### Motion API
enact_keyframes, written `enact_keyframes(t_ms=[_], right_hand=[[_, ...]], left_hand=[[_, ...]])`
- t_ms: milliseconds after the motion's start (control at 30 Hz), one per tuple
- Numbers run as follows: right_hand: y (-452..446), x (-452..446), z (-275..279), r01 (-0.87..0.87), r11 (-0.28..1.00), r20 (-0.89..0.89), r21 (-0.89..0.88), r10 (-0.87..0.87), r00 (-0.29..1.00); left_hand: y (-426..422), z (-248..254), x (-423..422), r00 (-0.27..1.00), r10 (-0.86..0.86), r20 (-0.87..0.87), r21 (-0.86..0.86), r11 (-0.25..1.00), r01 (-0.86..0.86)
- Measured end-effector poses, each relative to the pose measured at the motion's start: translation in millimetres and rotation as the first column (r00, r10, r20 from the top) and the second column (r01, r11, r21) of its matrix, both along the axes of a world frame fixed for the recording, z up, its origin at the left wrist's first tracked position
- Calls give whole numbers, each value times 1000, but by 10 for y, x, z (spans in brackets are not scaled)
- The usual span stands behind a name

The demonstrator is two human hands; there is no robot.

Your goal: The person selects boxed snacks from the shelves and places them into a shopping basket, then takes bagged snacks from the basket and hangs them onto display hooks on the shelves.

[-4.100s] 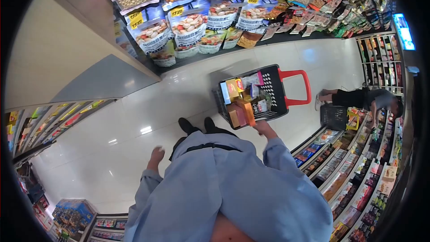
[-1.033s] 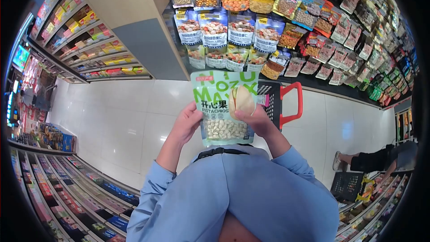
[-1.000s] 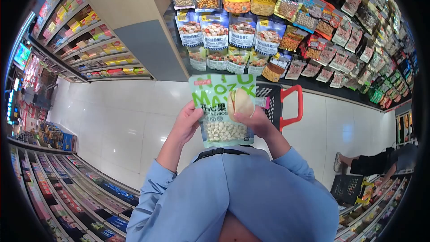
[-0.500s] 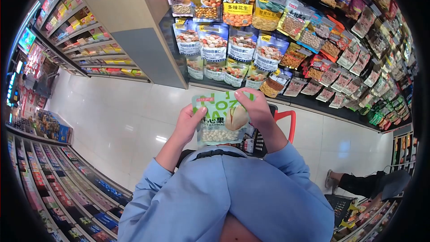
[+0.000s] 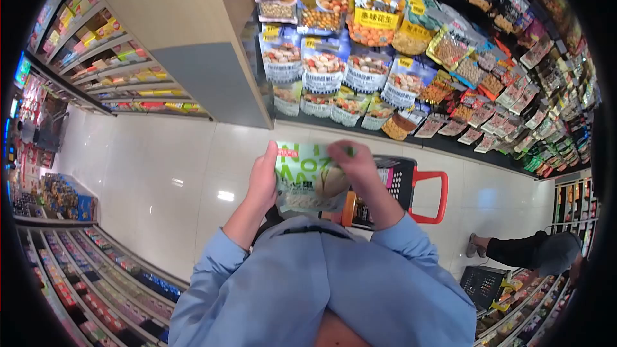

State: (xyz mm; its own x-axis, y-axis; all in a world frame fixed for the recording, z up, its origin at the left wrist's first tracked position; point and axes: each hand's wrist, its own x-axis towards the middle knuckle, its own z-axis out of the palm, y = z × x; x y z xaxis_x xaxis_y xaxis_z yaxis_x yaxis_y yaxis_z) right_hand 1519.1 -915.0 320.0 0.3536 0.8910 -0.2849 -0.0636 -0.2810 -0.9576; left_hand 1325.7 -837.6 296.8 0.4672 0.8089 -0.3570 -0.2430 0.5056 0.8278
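A green and white pistachio bag point(image 5: 307, 183) is held in front of my waist, its printed front facing up. My left hand point(image 5: 262, 177) grips the bag's left edge, thumb on top. At the top right corner my right hand point(image 5: 355, 164), a little blurred, is closed on the bag. Behind my right forearm stands a black shopping basket point(image 5: 402, 183) with a red handle point(image 5: 443, 198); part of its contents is hidden by the bag and arm.
Nut bags point(image 5: 324, 67) hang on a rack ahead, beside a wooden pillar point(image 5: 193, 32). Shelves point(image 5: 116, 58) stand at left, with more point(image 5: 96, 283) at lower left. At right another person point(image 5: 546, 250) bends beside a second basket point(image 5: 482, 286).
The pistachio bag has come lower and tilted flatter. My right hand has moved from its right side to the top right corner. More of the basket shows than half a second ago.
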Motion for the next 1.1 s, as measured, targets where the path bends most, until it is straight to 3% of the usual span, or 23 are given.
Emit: enact_keyframes(t_ms=[100,167,267,400,500,533,667,800,900,933,1000,1100], right_hand=[[306,-294,-138,-30,995,70,97,24,997],[476,-465,-273,41,986,-225,160,-4,974],[712,-689,-224,69,978,-290,199,-8,957],[1002,-883,-108,104,964,-230,244,-46,972],[1151,-926,-20,137,949,-162,284,-93,982],[1169,-920,7,150,945,-147,289,-110,983],[1237,-800,-19,243,930,-177,276,-200,964],[1425,-569,25,333,897,-163,289,-297,941],[1704,-252,255,351,872,-75,341,-347,935],[1827,-139,405,358,855,-85,375,-353,932],[2105,172,636,334,818,-84,467,-336,938],[2530,677,1048,268,767,-59,583,-289,956]], left_hand=[[451,-84,-324,1000,-20,4,-5,1000,20],[725,-169,-486,999,-14,39,-48,999,16],[1098,-102,-678,995,-62,81,-50,997,66],[1448,18,-851,983,-115,143,-5,993,117],[1595,103,-887,963,-227,144,121,970,211],[1674,34,-873,958,-271,95,201,948,248],[1810,38,-691,950,-311,9,192,933,304],[2089,244,-435,920,-391,-42,341,859,381],[2237,656,-93,950,-278,141,495,851,176],[2282,840,-1,988,-157,-10,715,690,117],[2399,1209,206,968,194,-162,973,193,124],[2777,1562,586,913,348,-212,864,-371,342]])
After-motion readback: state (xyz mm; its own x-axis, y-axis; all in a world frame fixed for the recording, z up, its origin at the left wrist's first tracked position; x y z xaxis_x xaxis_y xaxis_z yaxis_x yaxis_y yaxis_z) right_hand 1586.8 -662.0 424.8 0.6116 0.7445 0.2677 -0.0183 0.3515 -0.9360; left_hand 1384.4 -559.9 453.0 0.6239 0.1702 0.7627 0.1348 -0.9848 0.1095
